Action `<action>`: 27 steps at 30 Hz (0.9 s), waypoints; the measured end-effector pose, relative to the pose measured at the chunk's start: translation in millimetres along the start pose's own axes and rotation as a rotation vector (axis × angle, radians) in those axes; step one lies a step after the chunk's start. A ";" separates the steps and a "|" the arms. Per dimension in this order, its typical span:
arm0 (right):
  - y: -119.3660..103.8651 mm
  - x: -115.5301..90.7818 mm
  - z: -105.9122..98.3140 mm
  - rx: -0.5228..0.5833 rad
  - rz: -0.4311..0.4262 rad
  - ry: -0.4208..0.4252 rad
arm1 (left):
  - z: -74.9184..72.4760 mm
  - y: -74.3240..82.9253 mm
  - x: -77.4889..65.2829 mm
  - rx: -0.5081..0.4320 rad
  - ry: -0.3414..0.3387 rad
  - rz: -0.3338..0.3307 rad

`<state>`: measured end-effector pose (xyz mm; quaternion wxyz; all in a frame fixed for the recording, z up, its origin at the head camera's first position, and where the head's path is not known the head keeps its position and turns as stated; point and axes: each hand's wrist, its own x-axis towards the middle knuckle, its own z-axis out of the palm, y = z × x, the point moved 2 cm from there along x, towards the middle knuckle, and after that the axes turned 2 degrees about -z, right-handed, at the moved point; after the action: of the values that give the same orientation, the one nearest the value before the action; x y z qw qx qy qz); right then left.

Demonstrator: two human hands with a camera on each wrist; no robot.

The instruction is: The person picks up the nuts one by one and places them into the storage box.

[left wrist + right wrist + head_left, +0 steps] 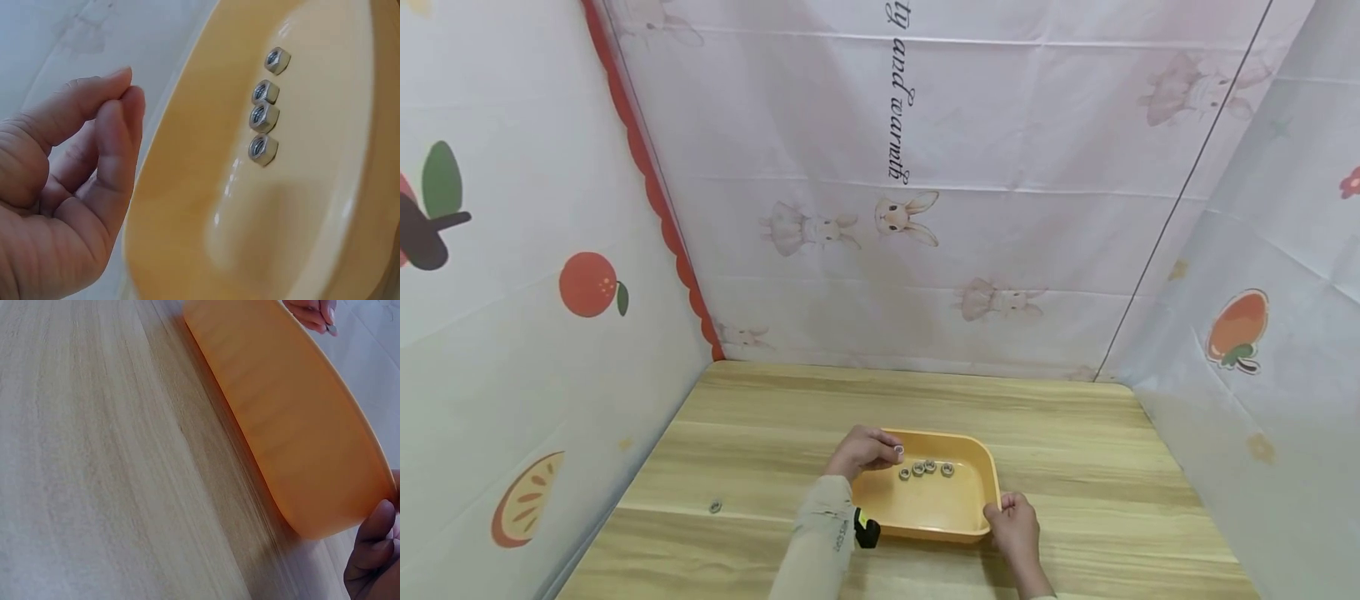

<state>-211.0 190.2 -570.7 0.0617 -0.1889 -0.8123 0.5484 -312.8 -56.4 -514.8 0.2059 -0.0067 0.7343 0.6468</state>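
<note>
A yellow plastic tray (925,508) stands on the wooden table. Several silver hex nuts (264,116) lie in a loose row on its floor. Over the tray's far left part, my left hand (867,450) pinches a small metal nut (898,450) between thumb and fingertips; in the left wrist view the fingers hide it. At the near right corner, my right hand (1017,527) grips the tray's rim, with the thumb on the wall in the right wrist view. Another nut (715,506) lies on the table, well left of the tray.
The wooden table (1112,500) runs back to a printed cloth wall (865,325). More cloth walls close in the left side (490,358) and the right side (1255,417). A dark wrist-camera mount (867,532) on the left sleeve overlaps the tray's near left corner.
</note>
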 end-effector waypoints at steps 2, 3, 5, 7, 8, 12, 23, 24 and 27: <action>-0.3 0.2 0.2 -0.002 0.008 -0.002 | 3.3 -0.4 3.3 -0.008 -0.019 -0.010; -0.4 0.2 0.3 -0.001 0.012 -0.002 | 5.0 -0.4 4.8 -0.014 -0.027 -0.017; -0.9 0.2 0.7 0.001 0.016 -0.002 | 8.1 -1.0 7.5 -0.012 -0.040 -0.033; -1.4 0.5 1.3 0.004 0.013 -0.001 | 10.9 -1.8 9.9 -0.002 -0.041 -0.052; -1.6 0.8 1.8 0.005 0.013 0.000 | 12.2 -2.3 11.4 0.002 -0.037 -0.067; -3.0 2.4 4.2 0.011 0.009 0.007 | 17.2 -4.4 16.7 0.045 -0.004 -0.106; -4.5 1.4 5.5 -0.002 0.007 0.020 | 29.4 -11.7 25.9 0.210 0.025 -0.130; -4.5 1.2 5.5 -0.004 0.008 0.021 | 30.2 -12.2 26.0 0.212 0.028 -0.131; -5.4 0.0 4.8 -0.004 0.010 0.024 | 32.3 -13.0 26.1 0.222 0.039 -0.131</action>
<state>-213.7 184.3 -567.6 0.0684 -0.1995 -0.8118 0.5446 -323.7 -21.0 -537.8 0.2327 -0.0443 0.8032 0.5465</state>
